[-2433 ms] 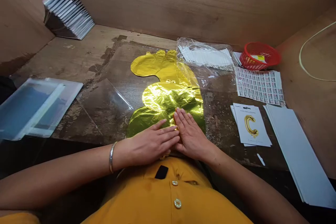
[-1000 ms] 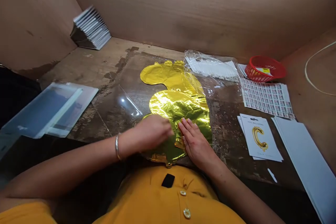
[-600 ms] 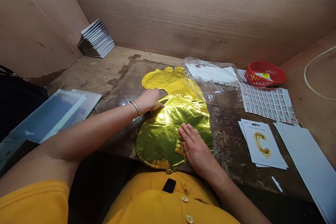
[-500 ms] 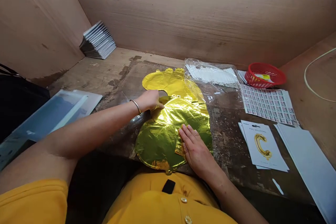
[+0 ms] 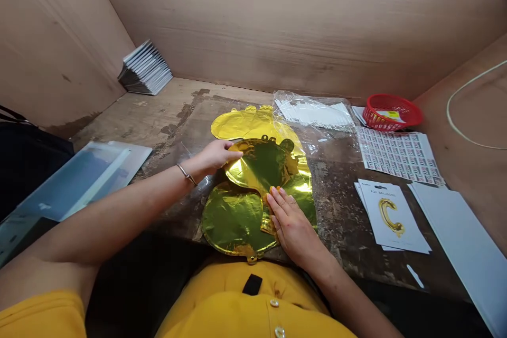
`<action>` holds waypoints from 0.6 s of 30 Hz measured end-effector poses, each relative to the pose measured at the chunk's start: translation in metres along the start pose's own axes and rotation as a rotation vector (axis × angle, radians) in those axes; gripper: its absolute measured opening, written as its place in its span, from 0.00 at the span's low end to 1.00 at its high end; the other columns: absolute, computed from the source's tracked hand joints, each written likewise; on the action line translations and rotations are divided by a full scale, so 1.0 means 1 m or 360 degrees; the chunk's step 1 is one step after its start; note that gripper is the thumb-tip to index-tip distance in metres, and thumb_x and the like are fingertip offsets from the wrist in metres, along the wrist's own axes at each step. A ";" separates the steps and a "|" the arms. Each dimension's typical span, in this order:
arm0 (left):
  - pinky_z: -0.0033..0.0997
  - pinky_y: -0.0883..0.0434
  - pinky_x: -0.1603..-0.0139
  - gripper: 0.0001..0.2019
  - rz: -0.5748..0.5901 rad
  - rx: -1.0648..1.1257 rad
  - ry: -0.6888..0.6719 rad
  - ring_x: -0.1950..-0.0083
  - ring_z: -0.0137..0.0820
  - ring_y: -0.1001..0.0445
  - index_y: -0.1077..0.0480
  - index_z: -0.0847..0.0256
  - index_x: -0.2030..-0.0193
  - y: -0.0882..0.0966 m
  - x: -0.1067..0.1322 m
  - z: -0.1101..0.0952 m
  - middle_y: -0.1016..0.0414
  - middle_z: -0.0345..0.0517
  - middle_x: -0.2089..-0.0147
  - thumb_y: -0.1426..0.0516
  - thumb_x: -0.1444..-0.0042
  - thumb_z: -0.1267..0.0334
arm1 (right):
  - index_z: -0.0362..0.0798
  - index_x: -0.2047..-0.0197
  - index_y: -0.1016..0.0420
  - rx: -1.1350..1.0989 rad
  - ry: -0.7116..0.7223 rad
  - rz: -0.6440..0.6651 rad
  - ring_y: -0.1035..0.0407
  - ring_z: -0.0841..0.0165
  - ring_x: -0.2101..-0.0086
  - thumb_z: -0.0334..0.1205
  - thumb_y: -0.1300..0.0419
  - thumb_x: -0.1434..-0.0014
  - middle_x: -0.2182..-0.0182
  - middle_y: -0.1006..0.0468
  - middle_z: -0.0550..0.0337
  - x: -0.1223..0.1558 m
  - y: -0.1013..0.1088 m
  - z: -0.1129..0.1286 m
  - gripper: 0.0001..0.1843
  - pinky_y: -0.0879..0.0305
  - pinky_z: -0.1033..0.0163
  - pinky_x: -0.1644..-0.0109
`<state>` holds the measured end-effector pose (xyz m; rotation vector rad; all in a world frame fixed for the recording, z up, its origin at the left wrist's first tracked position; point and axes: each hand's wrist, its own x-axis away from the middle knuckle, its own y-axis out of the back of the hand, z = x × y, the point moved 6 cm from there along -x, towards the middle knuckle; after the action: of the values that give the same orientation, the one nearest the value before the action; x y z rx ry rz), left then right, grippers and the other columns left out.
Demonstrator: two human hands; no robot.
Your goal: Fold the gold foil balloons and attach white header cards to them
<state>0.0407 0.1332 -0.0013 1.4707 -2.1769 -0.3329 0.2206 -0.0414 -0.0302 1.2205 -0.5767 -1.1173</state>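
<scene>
A gold foil balloon [image 5: 237, 219] lies flat on the worktop, its shiny lobes creased. My left hand [image 5: 216, 156] pinches the edge of its middle lobe [image 5: 261, 165], which is folded over and shows a darker green-gold face. My right hand [image 5: 292, 223] rests flat on the foil near the bottom, with fingers together and palm down. The balloon's far end [image 5: 240, 125] lies beyond the fold, partly under a clear plastic sheet [image 5: 174, 156]. A small tab of the balloon sticks out at the near edge.
A bag of white sticks [image 5: 312, 113], a red basket [image 5: 390, 113], a sticker sheet [image 5: 396, 153], balloon cards with a gold letter C [image 5: 390, 216] and white sheets [image 5: 451, 232] lie to the right. Blue-tinted sleeves [image 5: 79, 179] lie left; stacked packets [image 5: 144, 68] stand behind, against plywood walls [image 5: 277, 21].
My left hand has moved up and away from my right, and the middle lobe is now folded over toward me. My right hand stays on the foil. The view has shifted slightly.
</scene>
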 end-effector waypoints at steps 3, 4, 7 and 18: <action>0.29 0.27 0.69 0.08 -0.0265 -0.0044 -0.0356 0.71 0.28 0.27 0.28 0.65 0.67 0.027 0.033 -0.058 0.26 0.43 0.71 0.41 0.45 0.62 | 0.54 0.27 0.62 -0.0114 -0.0003 -0.0187 0.53 0.60 0.33 0.32 0.53 0.33 0.31 0.46 0.55 0.006 0.043 0.002 0.35 0.42 0.47 0.33; 0.30 0.26 0.65 0.08 -0.0445 -0.0161 -0.0661 0.68 0.29 0.26 0.27 0.64 0.64 0.039 0.056 -0.087 0.25 0.42 0.67 0.42 0.43 0.61 | 0.55 0.27 0.61 -0.0137 -0.0035 -0.0293 0.53 0.61 0.33 0.32 0.53 0.33 0.30 0.48 0.58 0.009 0.063 0.001 0.35 0.43 0.48 0.32; 0.35 0.24 0.54 0.06 -0.1033 -0.0831 -0.1407 0.60 0.32 0.25 0.27 0.63 0.65 0.047 0.137 -0.153 0.25 0.44 0.59 0.41 0.42 0.62 | 0.58 0.28 0.56 -0.0088 -0.0168 -0.0620 0.50 0.60 0.33 0.31 0.52 0.33 0.30 0.48 0.62 0.021 0.118 -0.005 0.34 0.46 0.47 0.31; 0.39 0.25 0.45 0.10 0.0181 -0.1478 -0.1789 0.50 0.38 0.23 0.31 0.66 0.61 -0.104 0.146 -0.036 0.22 0.57 0.53 0.52 0.39 0.77 | 0.53 0.27 0.60 0.0124 -0.0062 -0.0334 0.50 0.58 0.33 0.32 0.51 0.33 0.32 0.44 0.54 0.040 0.086 -0.026 0.36 0.44 0.45 0.33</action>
<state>0.0986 -0.0394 0.0193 0.6041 -2.1730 -2.1657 0.2887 -0.0705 0.0346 1.3525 -0.5342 -1.3073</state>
